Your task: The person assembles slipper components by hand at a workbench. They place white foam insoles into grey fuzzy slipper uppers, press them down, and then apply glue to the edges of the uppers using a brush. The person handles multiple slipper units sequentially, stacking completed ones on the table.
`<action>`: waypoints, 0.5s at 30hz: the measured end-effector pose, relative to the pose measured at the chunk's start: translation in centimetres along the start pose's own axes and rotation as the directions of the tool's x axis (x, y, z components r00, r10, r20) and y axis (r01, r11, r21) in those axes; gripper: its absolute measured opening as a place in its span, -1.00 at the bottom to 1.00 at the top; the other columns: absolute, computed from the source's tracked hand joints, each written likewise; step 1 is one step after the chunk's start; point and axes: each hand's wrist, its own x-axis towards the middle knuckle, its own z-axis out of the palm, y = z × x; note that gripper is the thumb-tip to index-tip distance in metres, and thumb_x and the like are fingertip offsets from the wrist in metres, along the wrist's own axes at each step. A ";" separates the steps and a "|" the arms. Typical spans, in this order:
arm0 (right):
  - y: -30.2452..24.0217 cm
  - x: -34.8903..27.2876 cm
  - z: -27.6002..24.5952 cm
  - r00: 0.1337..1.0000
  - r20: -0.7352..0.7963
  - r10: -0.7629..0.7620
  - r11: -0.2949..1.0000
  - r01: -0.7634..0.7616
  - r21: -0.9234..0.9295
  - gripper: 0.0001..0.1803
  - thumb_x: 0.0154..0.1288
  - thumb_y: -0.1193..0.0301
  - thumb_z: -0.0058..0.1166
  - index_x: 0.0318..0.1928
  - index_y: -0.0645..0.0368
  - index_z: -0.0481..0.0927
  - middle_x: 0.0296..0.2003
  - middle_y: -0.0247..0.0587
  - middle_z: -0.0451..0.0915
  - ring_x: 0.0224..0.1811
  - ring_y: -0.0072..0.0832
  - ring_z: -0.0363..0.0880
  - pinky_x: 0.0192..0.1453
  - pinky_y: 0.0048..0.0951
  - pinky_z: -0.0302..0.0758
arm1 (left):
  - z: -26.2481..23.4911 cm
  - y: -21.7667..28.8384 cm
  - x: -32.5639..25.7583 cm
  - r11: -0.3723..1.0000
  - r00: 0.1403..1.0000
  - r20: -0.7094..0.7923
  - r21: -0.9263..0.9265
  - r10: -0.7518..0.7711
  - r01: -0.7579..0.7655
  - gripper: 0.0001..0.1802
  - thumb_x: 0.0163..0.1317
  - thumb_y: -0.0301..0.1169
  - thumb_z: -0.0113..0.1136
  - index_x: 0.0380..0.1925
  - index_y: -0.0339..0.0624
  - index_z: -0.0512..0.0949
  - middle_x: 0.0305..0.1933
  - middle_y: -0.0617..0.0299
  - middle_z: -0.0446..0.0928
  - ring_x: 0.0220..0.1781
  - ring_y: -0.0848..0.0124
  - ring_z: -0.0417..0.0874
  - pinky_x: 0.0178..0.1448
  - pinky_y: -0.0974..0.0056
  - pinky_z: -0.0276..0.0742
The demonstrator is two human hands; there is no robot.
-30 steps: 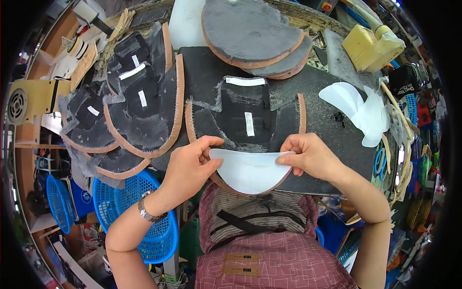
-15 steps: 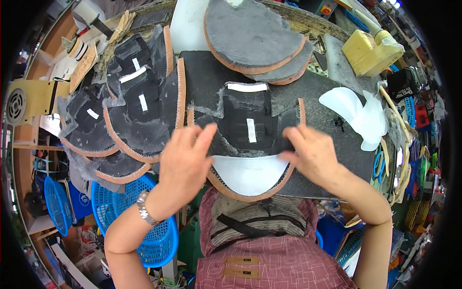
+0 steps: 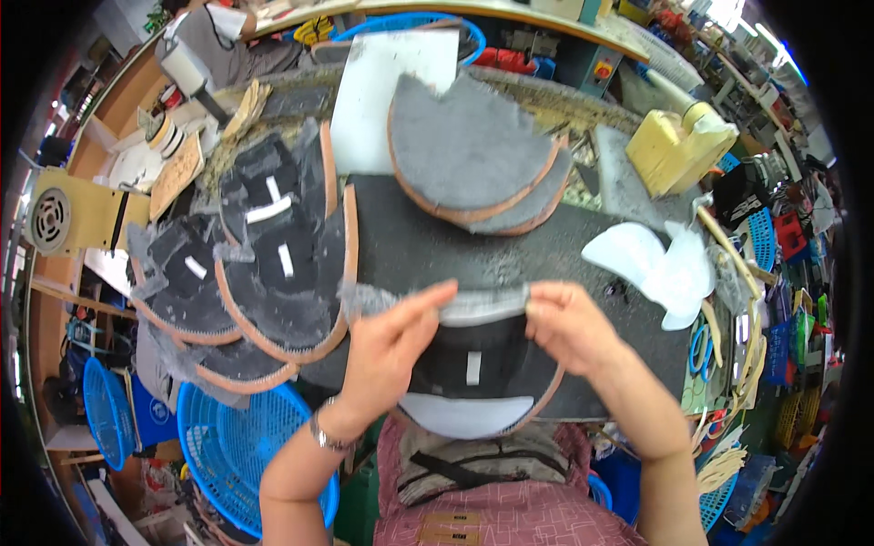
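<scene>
My left hand (image 3: pixel 393 341) and my right hand (image 3: pixel 575 329) grip the far edge of a black fabric panel (image 3: pixel 501 358), one at each end. This edge is lifted and blurred, with a white strip (image 3: pixel 482 314) along it and grey fuzz by my left fingers. Fingers and thumbs are closed on the fabric. A short white tape (image 3: pixel 473 368) sits mid-panel, and a curved white sheet (image 3: pixel 466 416) lies along its rounded near end, inside a pinkish-brown rim.
Several similar black panels (image 3: pixel 285 300) overlap at left. Grey plush half-round pieces (image 3: pixel 469 150) are stacked at the far side. White curved sheets (image 3: pixel 655 264), blue scissors (image 3: pixel 699 350) and a yellow container (image 3: pixel 660 150) lie right. A blue basket (image 3: pixel 246 455) stands below left.
Both hands, spread above the panel before, have closed on its far edge and raised it. The view has shifted, so the table appears lower.
</scene>
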 end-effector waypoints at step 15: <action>-0.7 -2.8 -0.2 0.987 0.066 -0.148 0.985 0.153 -0.074 -0.78 0.21 0.53 -0.01 -0.15 0.34 0.56 -0.21 -0.40 0.55 -0.18 -0.64 0.47 -0.13 -0.58 0.41 | 0.7 1.6 -0.9 0.936 0.940 0.190 0.162 0.282 -0.313 -0.73 0.04 -0.59 0.25 -0.19 -0.28 0.58 -0.63 0.21 0.50 -0.61 0.50 0.55 -0.51 0.47 0.41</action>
